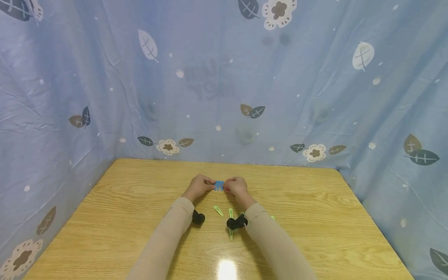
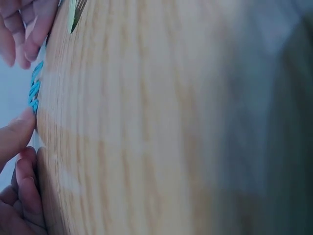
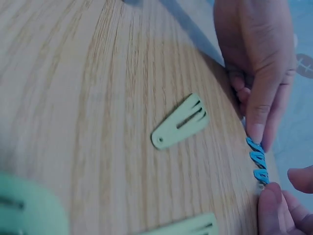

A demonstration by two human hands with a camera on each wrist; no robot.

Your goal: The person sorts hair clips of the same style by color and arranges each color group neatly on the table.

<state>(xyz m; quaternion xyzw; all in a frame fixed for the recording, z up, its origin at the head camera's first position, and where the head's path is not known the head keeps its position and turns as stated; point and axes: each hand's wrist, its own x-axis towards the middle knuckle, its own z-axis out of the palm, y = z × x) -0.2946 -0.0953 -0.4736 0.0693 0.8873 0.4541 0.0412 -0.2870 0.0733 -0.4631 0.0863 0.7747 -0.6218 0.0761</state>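
Blue snap hair clips point(image 1: 219, 185) lie side by side in a short row near the far part of the table, between both hands. My left hand point(image 1: 198, 186) pinches the clip at the left end of the row between thumb and forefinger, as the right wrist view shows. My right hand point(image 1: 238, 186) is at the opposite end. One fingertip point(image 3: 270, 193) is right at the last blue clip point(image 3: 261, 175), while another finger stands apart from it. In the left wrist view the blue clips point(image 2: 34, 89) show edge-on above the left thumb.
Light green snap hair clips lie nearer on the wooden table point(image 1: 122, 217), one green clip point(image 1: 218, 210) left of another green clip point(image 1: 230, 212). The right forearm and black wrist camera point(image 1: 238, 222) partly cover others. A blue patterned curtain point(image 1: 217, 97) hangs behind.
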